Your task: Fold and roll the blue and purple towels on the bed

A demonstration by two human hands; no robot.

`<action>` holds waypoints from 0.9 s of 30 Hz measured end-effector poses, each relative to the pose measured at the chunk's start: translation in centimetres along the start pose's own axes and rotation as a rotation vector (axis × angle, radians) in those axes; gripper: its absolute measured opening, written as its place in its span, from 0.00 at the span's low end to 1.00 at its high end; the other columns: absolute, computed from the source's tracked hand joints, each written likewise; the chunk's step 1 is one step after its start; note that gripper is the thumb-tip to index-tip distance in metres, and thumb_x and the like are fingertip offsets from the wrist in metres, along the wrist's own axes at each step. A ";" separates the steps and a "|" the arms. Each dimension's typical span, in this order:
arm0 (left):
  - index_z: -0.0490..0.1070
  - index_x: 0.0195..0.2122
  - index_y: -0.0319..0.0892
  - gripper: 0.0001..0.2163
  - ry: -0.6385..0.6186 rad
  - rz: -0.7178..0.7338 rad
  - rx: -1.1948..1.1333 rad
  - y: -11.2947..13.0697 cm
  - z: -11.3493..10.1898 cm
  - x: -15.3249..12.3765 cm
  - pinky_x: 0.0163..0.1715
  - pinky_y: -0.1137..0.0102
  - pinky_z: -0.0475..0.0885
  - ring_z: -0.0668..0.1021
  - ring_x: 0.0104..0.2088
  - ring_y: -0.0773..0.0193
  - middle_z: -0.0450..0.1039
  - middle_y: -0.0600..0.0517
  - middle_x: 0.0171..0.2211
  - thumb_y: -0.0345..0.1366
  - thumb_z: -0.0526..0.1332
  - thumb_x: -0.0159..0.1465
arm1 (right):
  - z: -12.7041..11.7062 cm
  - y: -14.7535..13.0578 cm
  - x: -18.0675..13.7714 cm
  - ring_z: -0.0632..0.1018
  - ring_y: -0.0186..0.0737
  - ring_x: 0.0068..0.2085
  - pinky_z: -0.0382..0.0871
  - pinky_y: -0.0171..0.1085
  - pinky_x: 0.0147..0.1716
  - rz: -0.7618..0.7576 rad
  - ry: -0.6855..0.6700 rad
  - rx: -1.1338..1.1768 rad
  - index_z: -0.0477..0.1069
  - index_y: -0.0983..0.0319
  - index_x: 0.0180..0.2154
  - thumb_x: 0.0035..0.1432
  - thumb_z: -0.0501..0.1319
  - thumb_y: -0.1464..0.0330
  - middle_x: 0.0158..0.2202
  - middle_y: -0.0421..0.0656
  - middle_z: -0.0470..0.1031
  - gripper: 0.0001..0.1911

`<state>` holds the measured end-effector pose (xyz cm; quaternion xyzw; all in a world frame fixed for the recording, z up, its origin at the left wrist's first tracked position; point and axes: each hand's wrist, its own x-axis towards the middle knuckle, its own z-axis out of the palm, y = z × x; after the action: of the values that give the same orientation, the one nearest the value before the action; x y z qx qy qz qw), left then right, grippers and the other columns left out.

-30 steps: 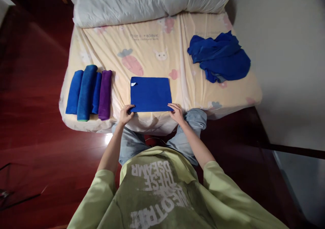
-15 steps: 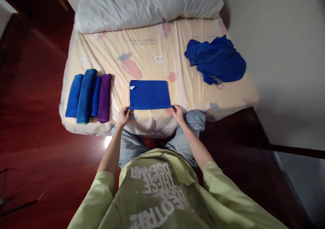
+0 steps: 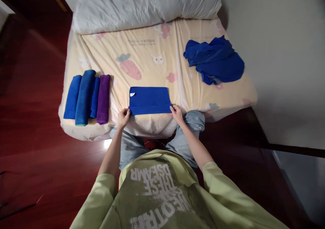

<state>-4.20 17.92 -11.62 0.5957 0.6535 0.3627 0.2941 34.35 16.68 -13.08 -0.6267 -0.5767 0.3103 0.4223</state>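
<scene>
A folded blue towel [image 3: 149,97] lies flat on the bed near its front edge, a small white tag at its upper left corner. Its near edge is turned over into a narrow band. My left hand [image 3: 124,117] pinches the left end of this band. At the right end, my right hand [image 3: 176,113] has thumb and fingers closed on the same band. Left of the towel lie several rolled towels: blue ones, a teal-blue roll [image 3: 85,97] with a green edge on top, and a purple roll [image 3: 103,99].
A crumpled heap of blue cloth [image 3: 215,60] rests on the right of the bed. Along the back lies a large grey-white pillow or quilt [image 3: 147,7]. The bed's yellow printed sheet [image 3: 157,71] is wrinkled. A wall [image 3: 276,63] stands to the right; dark red floor [image 3: 38,120] lies left.
The towel has come slightly nearer to me, and its turned-over near edge now shows as a wider, flatter band. Both hands keep hold of its ends.
</scene>
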 end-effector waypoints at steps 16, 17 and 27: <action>0.77 0.33 0.42 0.13 0.093 -0.049 -0.004 0.1 0.3 -0.3 0.33 0.69 0.71 0.76 0.28 0.63 0.76 0.50 0.27 0.47 0.61 0.61 | 0.6 0.6 0.2 0.79 0.45 0.34 0.75 0.42 0.37 0.086 0.117 0.055 0.72 0.58 0.32 0.55 0.62 0.45 0.31 0.45 0.78 0.22; 0.76 0.32 0.42 0.13 0.094 -0.050 -0.003 0.0 0.4 -0.2 0.32 0.69 0.70 0.75 0.28 0.64 0.75 0.51 0.26 0.46 0.61 0.61 | 0.7 0.7 0.2 0.79 0.45 0.34 0.75 0.42 0.37 0.086 0.123 0.052 0.72 0.58 0.32 0.55 0.62 0.45 0.31 0.45 0.78 0.22; 0.74 0.36 0.43 0.10 0.105 -0.036 -0.012 -0.1 0.7 -0.3 0.30 0.71 0.70 0.74 0.26 0.65 0.74 0.53 0.26 0.44 0.62 0.60 | 1.3 0.2 -0.1 0.77 0.42 0.32 0.74 0.40 0.35 0.104 0.146 0.026 0.70 0.58 0.34 0.56 0.62 0.47 0.29 0.44 0.76 0.21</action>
<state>-3.68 17.69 -12.15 0.5621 0.6766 0.3921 0.2694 33.29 16.79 -13.81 -0.6713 -0.5069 0.2928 0.4546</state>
